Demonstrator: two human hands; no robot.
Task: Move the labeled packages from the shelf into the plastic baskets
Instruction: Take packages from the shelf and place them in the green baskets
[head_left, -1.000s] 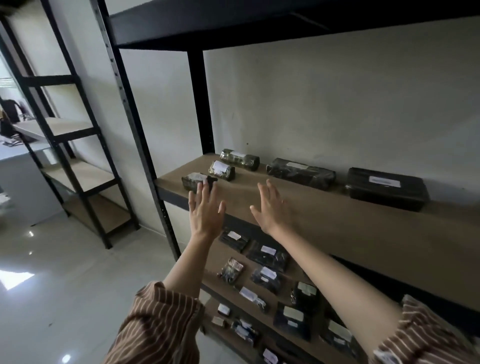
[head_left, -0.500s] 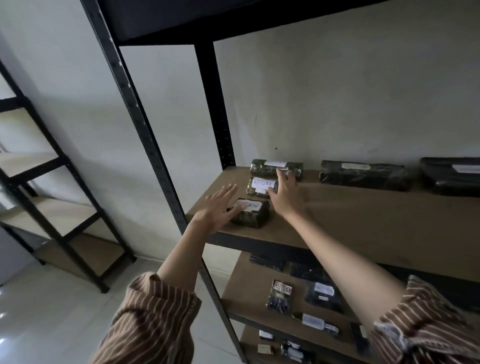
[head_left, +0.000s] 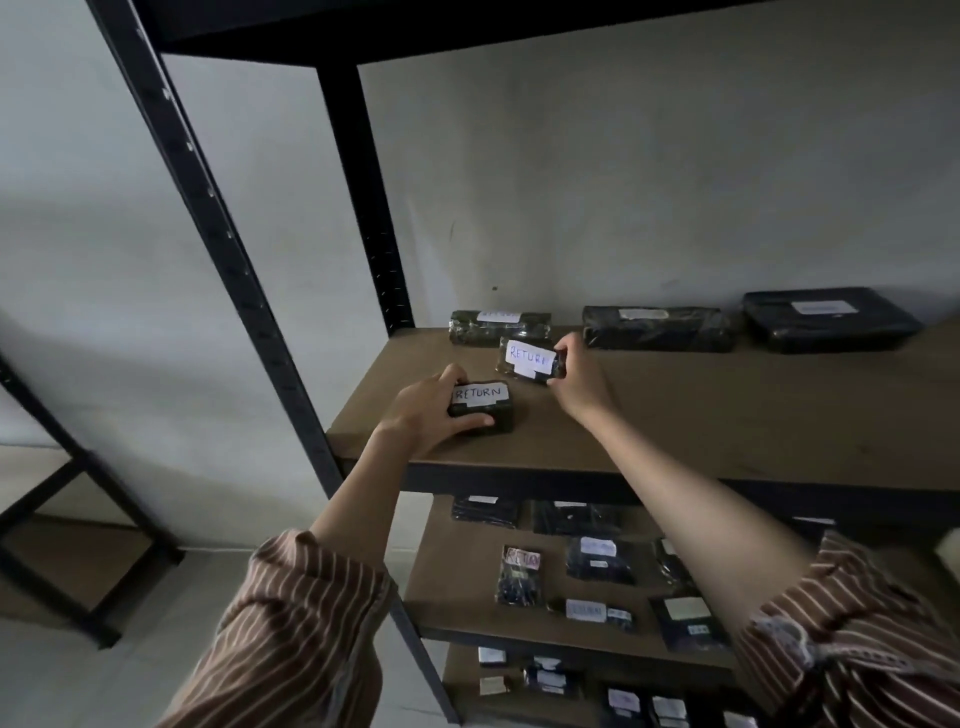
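**Both hands on RETURN packages at the shelf's left end**

The left hand (head_left: 426, 410) curls round the near package (head_left: 483, 410) by the shelf (head_left: 727, 415) front edge, thumb along its front, fingers over the left end. Its long axis runs left to right. Just behind and to the right — the far package (head_left: 524, 358), gripped at its right end by the right hand (head_left: 576, 379). No baskets are in view; each package looks ready to lift toward the person.

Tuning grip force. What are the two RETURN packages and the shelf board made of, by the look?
RETURN packages, one in the left hand at, one in the right hand at: dark bundles, seemingly in glossy plastic wrap, judging by sheen and wrinkles; white paper labels. Shelf board: matte brown, probably wood-look laminate or fibreboard.
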